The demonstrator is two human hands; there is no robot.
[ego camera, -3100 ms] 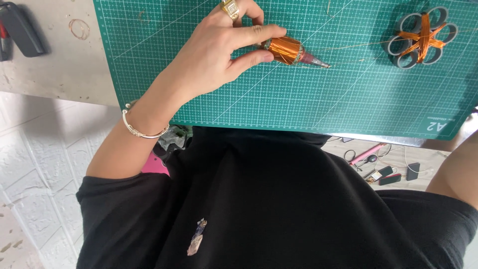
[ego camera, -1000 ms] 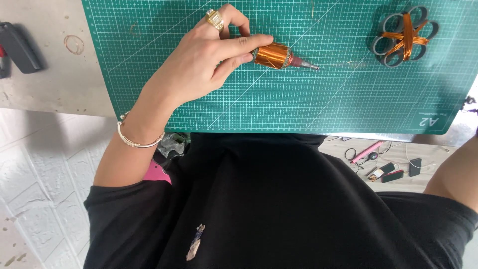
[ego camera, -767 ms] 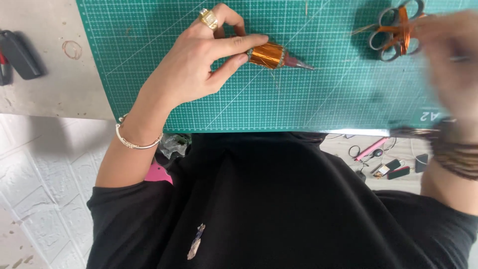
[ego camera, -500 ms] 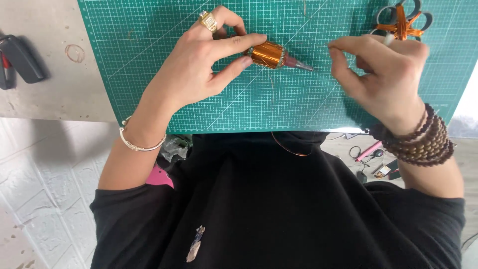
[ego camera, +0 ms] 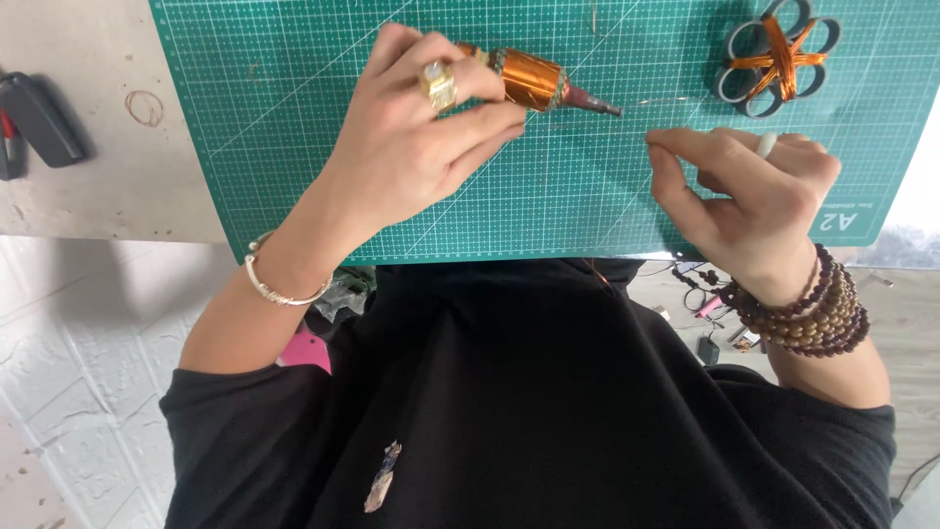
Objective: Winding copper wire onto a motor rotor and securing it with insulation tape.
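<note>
My left hand (ego camera: 426, 137) grips a copper wire spool (ego camera: 534, 80), a small orange-wound cone whose pointed tip faces right, resting on the green cutting mat (ego camera: 294, 118). A thin copper wire (ego camera: 641, 101) runs from the spool's tip toward my right hand (ego camera: 749, 196), whose thumb and forefinger pinch the wire near its end just above the mat. My left hand wears a gold ring and a silver bangle; dark bead bracelets circle my right wrist.
A flower-shaped piece (ego camera: 776, 54) of grey loops bound with copper wire lies at the mat's top right. A black tool (ego camera: 39, 118) rests on the grey tabletop at far left. Small tools and clips (ego camera: 720, 318) lie on the floor below the table edge.
My right hand came in from the right and pinched the wire by the spool's tip, then drew slightly rightward. My left hand kept its hold and turned a little on the spool.
</note>
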